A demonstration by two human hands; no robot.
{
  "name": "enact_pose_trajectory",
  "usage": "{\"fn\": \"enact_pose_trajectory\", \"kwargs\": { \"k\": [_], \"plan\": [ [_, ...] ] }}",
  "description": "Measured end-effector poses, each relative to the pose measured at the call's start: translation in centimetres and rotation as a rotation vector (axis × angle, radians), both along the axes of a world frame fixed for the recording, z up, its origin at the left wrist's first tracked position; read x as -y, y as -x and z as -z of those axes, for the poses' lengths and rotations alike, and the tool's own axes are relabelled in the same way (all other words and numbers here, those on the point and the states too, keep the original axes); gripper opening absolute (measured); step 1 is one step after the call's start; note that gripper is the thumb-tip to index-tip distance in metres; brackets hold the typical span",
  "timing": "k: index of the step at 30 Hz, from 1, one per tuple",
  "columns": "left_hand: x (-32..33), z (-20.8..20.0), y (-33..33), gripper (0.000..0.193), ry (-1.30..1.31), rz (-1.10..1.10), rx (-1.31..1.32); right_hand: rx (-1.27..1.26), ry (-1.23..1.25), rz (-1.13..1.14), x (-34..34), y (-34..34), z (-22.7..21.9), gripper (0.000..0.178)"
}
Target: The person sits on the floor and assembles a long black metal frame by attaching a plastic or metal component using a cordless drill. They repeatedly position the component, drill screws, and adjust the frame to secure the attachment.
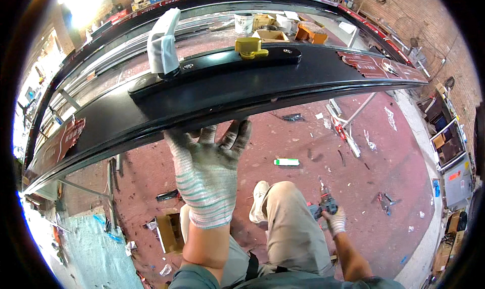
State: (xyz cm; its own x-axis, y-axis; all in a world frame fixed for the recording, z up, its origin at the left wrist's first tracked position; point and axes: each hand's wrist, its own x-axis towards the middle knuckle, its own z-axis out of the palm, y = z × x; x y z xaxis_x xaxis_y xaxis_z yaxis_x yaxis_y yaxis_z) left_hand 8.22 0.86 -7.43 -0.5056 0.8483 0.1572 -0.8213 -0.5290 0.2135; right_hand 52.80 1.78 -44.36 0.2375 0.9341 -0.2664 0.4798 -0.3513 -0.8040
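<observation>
A long black metal profile spans the view at chest height. On it sit a black handle plate, a lever handle in white wrapping and a yellow piece. My left hand, in a dirty white knit glove with green stripes, reaches up to the profile's near lower edge. Its fingers are spread, and some tips disappear beneath that edge. Low on the right, beside my knee, my right hand, also gloved, grips a cordless drill with its bit pointing away from me.
Brown protective film covers parts of the profile. Beyond stand a white bucket and an orange box. A green-and-white pack and scraps lie on the red floor. Stand legs and a cardboard box are nearby.
</observation>
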Motion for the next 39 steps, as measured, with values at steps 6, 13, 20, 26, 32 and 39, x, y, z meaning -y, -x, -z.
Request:
{"fn": "enact_pose_trajectory", "kwargs": {
  "k": [6,13,20,26,32,39],
  "plan": [
    [0.3,0.0,0.4,0.032,0.027,-0.037,-0.032,-0.252,-0.622,-0.087,0.6,2.8,-25.3,0.046],
    [0.2,0.4,0.6,0.035,-0.023,-0.005,-0.052,-0.203,-0.259,-0.539,1.4,6.8,-32.6,0.014],
    [0.5,0.3,0.6,0.034,-0.035,0.028,-0.062,-0.475,-0.354,-0.556,3.7,11.7,-32.8,0.023],
    [0.6,0.0,0.6,0.034,-0.027,-0.002,-0.094,-0.506,-0.385,-0.564,4.9,17.4,-37.4,0.023],
    [0.7,-0.1,0.5,0.043,0.012,-0.013,-0.073,0.387,-0.742,-0.644,4.7,20.5,-39.2,0.029],
    [0.6,-0.4,0.4,0.055,0.027,-0.026,-0.084,-0.13,-0.686,-0.575,4.1,20.7,-37.9,0.041]
  ]
}}
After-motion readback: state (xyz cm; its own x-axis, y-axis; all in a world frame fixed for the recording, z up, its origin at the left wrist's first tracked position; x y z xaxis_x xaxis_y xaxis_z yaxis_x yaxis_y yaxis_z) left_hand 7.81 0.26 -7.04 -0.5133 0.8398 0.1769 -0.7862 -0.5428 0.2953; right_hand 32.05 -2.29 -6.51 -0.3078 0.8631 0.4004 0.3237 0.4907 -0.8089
